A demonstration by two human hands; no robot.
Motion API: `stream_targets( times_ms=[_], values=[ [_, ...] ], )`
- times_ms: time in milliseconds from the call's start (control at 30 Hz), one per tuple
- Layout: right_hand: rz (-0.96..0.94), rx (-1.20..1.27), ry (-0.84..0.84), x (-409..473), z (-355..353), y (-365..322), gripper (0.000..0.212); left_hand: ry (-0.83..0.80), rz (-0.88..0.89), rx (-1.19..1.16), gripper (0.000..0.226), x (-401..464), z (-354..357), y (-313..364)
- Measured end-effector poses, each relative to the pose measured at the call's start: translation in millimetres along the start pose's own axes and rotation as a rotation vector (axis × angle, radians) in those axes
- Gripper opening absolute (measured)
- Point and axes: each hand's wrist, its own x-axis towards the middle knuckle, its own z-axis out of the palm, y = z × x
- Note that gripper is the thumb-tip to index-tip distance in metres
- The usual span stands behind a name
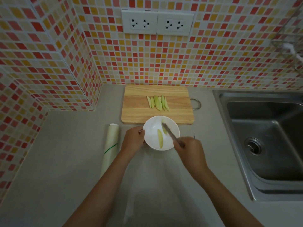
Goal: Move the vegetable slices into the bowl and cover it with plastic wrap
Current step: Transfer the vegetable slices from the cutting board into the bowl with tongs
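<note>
Home kitchen, steel sink (262,136), mosaic wall tiles (213,63)

You see a dim, evenly lit scene; your right hand (188,148) blurs, and wide-angle distortion bends the edges.

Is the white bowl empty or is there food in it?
Not empty. The bowl holds two pale green slices; more still lie on the cutting board.

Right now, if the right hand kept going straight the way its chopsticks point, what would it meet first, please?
Probably the slice under the chopsticks' tips in the white bowl, then the bowl's far rim. The right hand points up-left; motion blur makes depth uncertain.
</note>
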Motion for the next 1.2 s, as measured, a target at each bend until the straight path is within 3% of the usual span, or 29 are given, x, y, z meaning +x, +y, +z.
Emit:
stream_targets(
  times_ms=[100,200,367,567,733,1033,1100,1200],
  values=[
    [0.044,-0.19,-0.081,-25,10,6,0.032,0.0,0.005,-0.004,0.028,0,0,1],
    [0.065,-0.129,-0.061,-21,6,5,0.036,-0.003,-0.001,-0.004,0.029,0,0,1],
    [0.063,-0.092,0.086,42,-4,-5,0.031,0.002,-0.008,0.0,0.028,0,0,2],
    [0.152,-0.31,-0.038,121,19,-9,0.016,-0.01,-0.011,-0.01,0.03,0,-1,2],
    [0.131,-0.277,-0.042,138,27,-13,0.015,-0.006,-0.008,-0.007,0.029,0,-2,3],
    [-0.015,0.034,0.1,45,-7,-11,0.054,0.0,0.006,0.012,0.03,2,-2,2],
    [-0.05,0.011,0.061,14,-8,-6,0.05,0.0,0.004,0.014,0.03,4,-2,1],
    [-0.013,-0.182,-0.065,-12,4,3,0.028,0.006,0.009,0.025,0.03,5,-1,0]
  ],
)
